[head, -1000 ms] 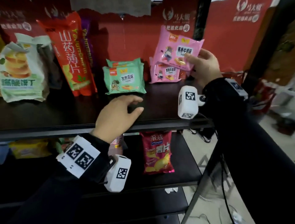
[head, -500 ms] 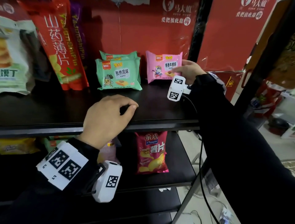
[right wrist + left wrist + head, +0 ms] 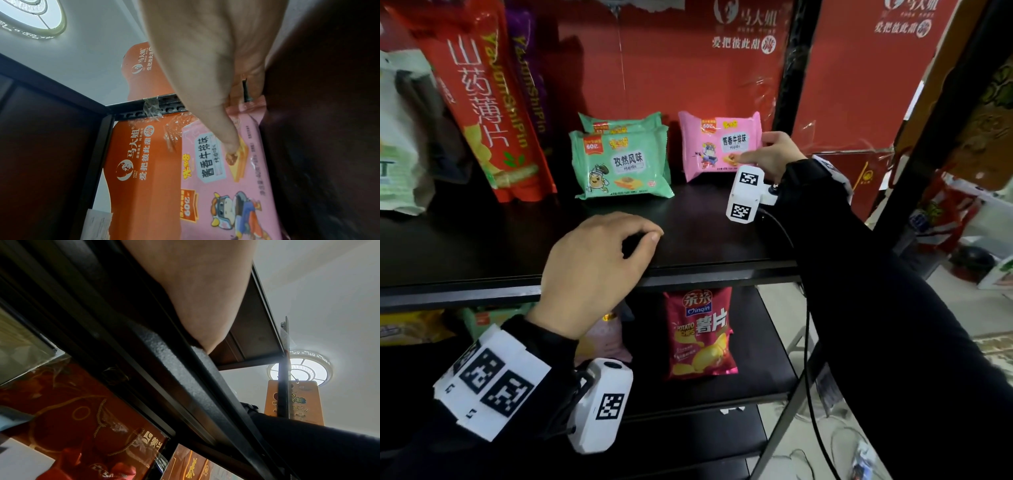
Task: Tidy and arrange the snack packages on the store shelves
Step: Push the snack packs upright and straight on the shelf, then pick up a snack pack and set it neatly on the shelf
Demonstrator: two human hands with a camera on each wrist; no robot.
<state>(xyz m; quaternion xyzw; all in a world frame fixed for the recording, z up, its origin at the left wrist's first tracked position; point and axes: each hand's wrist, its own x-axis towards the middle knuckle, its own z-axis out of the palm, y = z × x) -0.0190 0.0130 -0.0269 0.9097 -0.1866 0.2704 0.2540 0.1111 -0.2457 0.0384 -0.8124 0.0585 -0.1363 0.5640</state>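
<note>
On the shelf (image 3: pixel 705 240), right hand (image 3: pixel 777 156) pinches pink packet (image 3: pixel 717 147).

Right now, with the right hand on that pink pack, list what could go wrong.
1. The pink pack stands on its bottom edge, held only at its right side by the right hand; on release it may tip forward.
2. The wrist camera under that hand hangs close to the shelf and could knock it.
3. Sliding the pack left could nudge the green packs beside it out of line.
</note>
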